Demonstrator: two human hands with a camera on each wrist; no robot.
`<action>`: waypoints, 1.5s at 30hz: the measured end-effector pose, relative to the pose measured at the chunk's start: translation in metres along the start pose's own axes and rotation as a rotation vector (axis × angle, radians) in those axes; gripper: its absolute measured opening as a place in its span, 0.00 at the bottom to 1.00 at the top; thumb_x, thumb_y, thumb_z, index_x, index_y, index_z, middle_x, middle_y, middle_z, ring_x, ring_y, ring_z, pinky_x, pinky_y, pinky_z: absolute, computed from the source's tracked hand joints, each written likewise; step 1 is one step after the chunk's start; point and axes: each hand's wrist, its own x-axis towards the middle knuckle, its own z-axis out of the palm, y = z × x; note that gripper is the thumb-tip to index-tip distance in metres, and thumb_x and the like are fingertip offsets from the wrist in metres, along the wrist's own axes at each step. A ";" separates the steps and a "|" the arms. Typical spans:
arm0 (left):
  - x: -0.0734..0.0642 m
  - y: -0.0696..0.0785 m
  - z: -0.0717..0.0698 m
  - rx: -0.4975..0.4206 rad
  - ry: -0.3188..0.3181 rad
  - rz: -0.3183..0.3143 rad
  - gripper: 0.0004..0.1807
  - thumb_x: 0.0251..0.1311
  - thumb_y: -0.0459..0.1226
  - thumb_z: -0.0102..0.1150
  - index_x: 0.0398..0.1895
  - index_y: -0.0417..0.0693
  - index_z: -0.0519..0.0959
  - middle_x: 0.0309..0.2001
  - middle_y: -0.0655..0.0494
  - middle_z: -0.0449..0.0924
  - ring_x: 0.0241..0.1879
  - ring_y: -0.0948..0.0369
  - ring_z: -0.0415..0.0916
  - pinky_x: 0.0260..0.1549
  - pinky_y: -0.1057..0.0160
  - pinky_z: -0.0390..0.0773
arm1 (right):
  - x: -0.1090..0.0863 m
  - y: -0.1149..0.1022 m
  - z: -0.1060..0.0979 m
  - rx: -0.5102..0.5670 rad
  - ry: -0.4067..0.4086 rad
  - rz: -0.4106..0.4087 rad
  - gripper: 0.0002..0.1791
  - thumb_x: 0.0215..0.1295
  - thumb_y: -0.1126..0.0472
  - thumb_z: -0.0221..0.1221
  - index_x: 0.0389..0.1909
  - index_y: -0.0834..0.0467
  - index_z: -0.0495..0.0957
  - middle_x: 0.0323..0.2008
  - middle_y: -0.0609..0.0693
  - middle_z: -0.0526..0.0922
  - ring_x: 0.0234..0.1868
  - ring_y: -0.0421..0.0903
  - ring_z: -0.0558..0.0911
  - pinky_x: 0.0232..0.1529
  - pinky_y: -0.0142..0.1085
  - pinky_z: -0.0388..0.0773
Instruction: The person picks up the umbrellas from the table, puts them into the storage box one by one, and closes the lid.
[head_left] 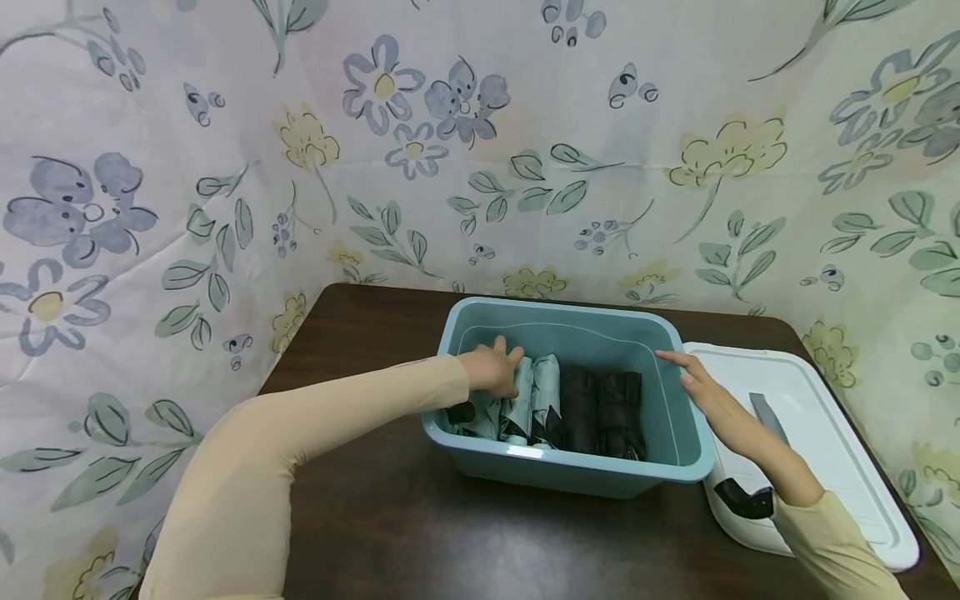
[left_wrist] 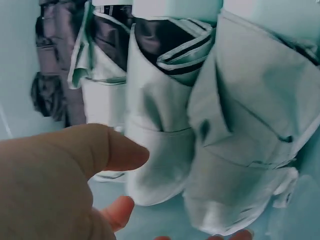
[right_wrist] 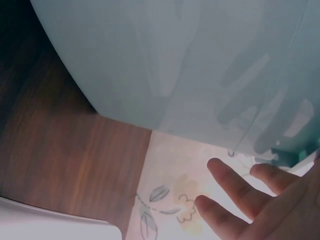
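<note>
A blue-green plastic bin (head_left: 555,482) stands on the dark table. Inside it, rolled pale-green fabric bundles (head_left: 547,387) with black lining, which look like folded umbrellas, line up beside black bundles (head_left: 621,408) of similar shape. My left hand (head_left: 491,369) is inside the bin at its left, fingers spread over the green bundles. In the left wrist view its thumb (left_wrist: 127,152) points across the bundles (left_wrist: 160,110) and nothing is gripped. At the bin's right rim is my right hand (head_left: 708,396), fingers straight; whether they touch the rim I cannot tell.
A white lid-like panel (head_left: 847,467) with a grey strip lies right of the bin, under my right forearm. Dark wooden tabletop (head_left: 390,517) shows in front and to the left. A flowered cloth (head_left: 480,167) hangs behind the table and at both sides.
</note>
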 end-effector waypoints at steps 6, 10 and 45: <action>-0.010 -0.001 -0.006 -0.036 -0.088 0.034 0.27 0.64 0.51 0.51 0.62 0.57 0.58 0.67 0.45 0.48 0.27 0.58 0.67 0.28 0.62 0.67 | 0.002 -0.002 0.001 -0.017 0.003 -0.006 0.26 0.75 0.50 0.27 0.72 0.45 0.47 0.71 0.63 0.43 0.63 0.72 0.57 0.45 0.70 0.63; -0.020 -0.003 -0.012 -0.071 -0.131 0.085 0.18 0.64 0.50 0.50 0.52 0.56 0.62 0.59 0.47 0.54 0.20 0.61 0.61 0.25 0.63 0.65 | -0.001 -0.003 0.001 -0.033 0.018 -0.011 0.25 0.75 0.50 0.27 0.72 0.42 0.46 0.71 0.62 0.45 0.63 0.72 0.57 0.46 0.71 0.61; -0.080 -0.095 0.004 -0.581 0.526 0.570 0.25 0.65 0.46 0.52 0.65 0.56 0.63 0.63 0.62 0.63 0.65 0.63 0.56 0.62 0.53 0.62 | -0.040 0.073 -0.032 -0.561 0.274 0.215 0.30 0.67 0.50 0.51 0.58 0.72 0.64 0.59 0.81 0.56 0.52 0.81 0.60 0.42 0.73 0.58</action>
